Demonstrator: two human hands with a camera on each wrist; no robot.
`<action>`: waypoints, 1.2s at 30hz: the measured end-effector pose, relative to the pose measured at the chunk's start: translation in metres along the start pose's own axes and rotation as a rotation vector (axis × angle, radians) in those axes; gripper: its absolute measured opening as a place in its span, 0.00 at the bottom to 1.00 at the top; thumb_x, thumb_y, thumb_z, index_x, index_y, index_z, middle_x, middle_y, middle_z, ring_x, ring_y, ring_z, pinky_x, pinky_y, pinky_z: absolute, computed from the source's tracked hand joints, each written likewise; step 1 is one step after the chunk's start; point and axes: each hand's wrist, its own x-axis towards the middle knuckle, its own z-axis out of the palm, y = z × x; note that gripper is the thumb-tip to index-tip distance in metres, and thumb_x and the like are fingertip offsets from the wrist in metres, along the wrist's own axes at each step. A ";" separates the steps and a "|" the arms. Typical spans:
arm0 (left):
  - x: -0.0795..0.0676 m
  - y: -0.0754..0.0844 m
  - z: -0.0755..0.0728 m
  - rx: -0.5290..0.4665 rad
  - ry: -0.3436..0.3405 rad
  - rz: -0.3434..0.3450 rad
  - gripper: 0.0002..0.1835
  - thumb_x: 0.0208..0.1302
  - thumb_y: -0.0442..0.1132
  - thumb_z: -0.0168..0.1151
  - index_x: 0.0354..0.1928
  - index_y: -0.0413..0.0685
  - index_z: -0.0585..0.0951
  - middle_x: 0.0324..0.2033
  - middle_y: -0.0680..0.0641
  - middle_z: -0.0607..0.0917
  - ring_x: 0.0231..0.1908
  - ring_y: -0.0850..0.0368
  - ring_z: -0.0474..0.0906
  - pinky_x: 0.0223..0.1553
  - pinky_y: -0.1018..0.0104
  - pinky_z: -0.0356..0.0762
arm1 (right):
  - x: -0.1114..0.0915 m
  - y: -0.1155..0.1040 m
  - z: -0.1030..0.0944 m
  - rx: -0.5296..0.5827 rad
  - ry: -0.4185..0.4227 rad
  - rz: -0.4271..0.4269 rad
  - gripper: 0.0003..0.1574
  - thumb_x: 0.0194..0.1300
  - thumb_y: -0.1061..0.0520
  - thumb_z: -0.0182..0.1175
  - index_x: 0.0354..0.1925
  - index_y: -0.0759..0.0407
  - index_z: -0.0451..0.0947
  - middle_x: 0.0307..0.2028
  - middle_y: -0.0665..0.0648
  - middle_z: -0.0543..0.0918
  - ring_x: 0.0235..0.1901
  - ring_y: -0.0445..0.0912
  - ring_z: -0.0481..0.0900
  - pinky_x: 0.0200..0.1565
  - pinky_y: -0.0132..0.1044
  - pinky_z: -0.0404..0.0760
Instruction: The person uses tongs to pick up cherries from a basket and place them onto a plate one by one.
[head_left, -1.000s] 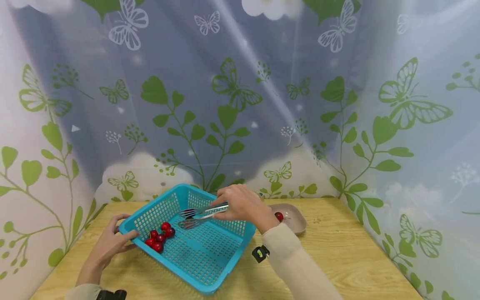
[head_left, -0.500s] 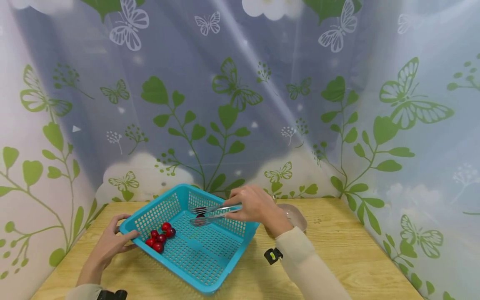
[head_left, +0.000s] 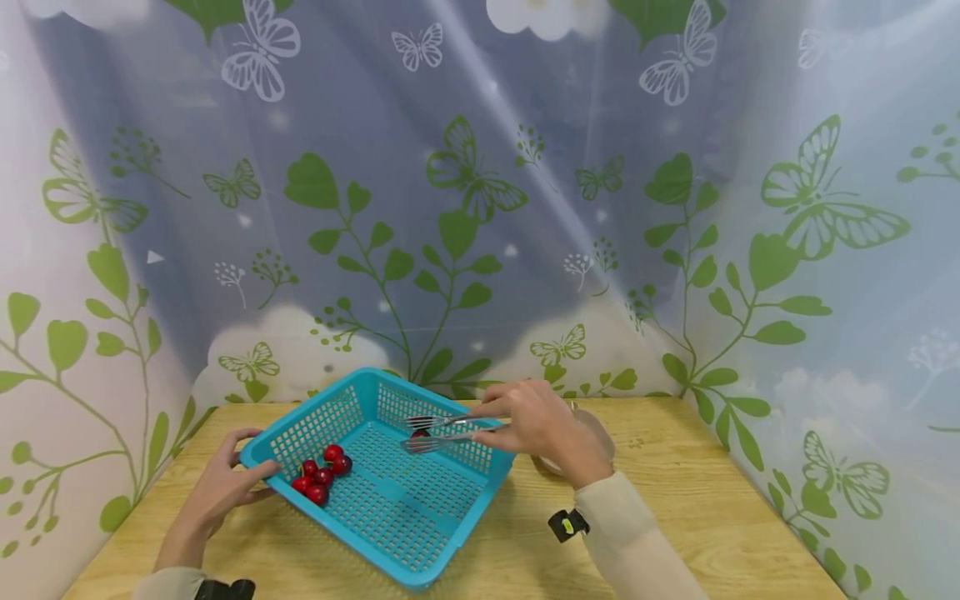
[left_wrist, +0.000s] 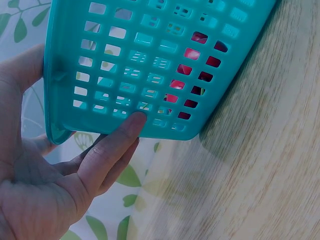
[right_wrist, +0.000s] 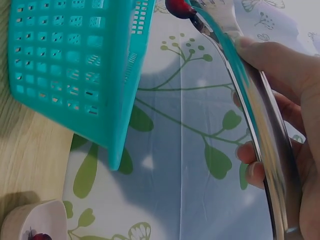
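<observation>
My left hand [head_left: 228, 483] grips the left corner of a blue plastic basket [head_left: 472, 529], with the thumb at the rim and fingers against the outer wall. Several red cherries [head_left: 317, 477] lie inside near that corner; through the holes they show in the left wrist view. Metal tongs [head_left: 457, 439] are in my right hand [head_left: 543, 425], above the basket's right back side. Between the tong tips sits one dark red cherry [right_wrist: 181, 8], with my fingers curled round the tongs' arms in the right wrist view.
A small beige bowl [head_left: 597, 427] stands right of the basket, partly hidden by my right hand. A cherry [right_wrist: 39, 237] lies in it. The wooden table [head_left: 675, 500] ends at a butterfly-patterned curtain [head_left: 480, 250] behind and on both sides.
My right hand has moved right, carrying the tongs and the cherry from over the basket's middle towards its right back edge. The left hand and basket stay put.
</observation>
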 end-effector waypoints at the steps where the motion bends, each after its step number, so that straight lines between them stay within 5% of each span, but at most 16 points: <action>1: 0.000 0.000 0.000 0.000 0.000 0.000 0.41 0.73 0.36 0.60 0.78 0.41 0.47 0.62 0.26 0.66 0.44 0.58 0.84 0.51 0.50 0.92 | -0.002 0.000 0.000 0.007 -0.003 0.007 0.16 0.62 0.42 0.73 0.46 0.44 0.91 0.41 0.45 0.90 0.22 0.36 0.80 0.19 0.18 0.65; 8: -0.002 0.002 0.001 0.003 0.002 -0.006 0.42 0.72 0.36 0.61 0.78 0.40 0.46 0.62 0.25 0.65 0.45 0.56 0.83 0.52 0.50 0.92 | -0.015 0.001 0.000 0.004 -0.001 0.033 0.16 0.62 0.41 0.73 0.46 0.44 0.91 0.41 0.44 0.90 0.20 0.31 0.71 0.17 0.18 0.56; 30: 0.000 0.000 0.002 -0.010 0.003 0.009 0.40 0.73 0.36 0.61 0.77 0.40 0.48 0.61 0.26 0.65 0.45 0.56 0.84 0.50 0.49 0.92 | -0.045 0.006 -0.003 0.025 0.043 0.092 0.18 0.63 0.40 0.72 0.49 0.43 0.91 0.39 0.44 0.88 0.28 0.34 0.81 0.27 0.22 0.76; 36: 0.000 0.000 0.001 -0.005 0.007 0.006 0.41 0.73 0.36 0.60 0.77 0.40 0.47 0.61 0.25 0.65 0.44 0.58 0.84 0.51 0.49 0.92 | -0.053 0.010 -0.003 0.011 0.083 0.096 0.17 0.60 0.43 0.75 0.47 0.44 0.91 0.39 0.44 0.89 0.27 0.33 0.81 0.23 0.20 0.73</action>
